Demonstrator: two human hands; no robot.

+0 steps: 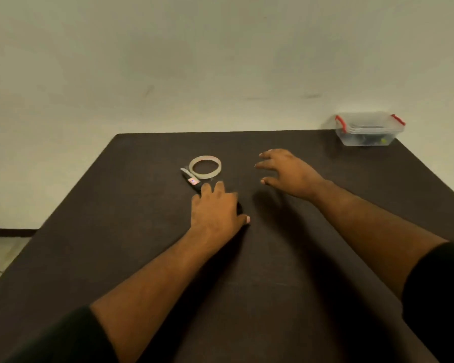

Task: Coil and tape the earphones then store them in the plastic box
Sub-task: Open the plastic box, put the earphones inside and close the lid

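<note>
Pressing flat beside the cutter [190, 180], the left hand [215, 210] may nudge it; right hand [288, 172] hovers spread, tape roll [205, 166] at ten o'clock.

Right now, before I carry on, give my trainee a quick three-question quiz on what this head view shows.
1. True or false: the plastic box stands at the table's far right corner.
2. What lies right beside the tape roll? A) scissors B) a utility knife C) a pen
3. Fill in: the right hand hovers with its fingers ____ and holds nothing.

Key: 1 true. 2 B; the knife lies against the roll's left side, and the left hand rests over its near end. 3 spread. The earphones cannot be made out in this view; something dark shows under the left hand.
</note>
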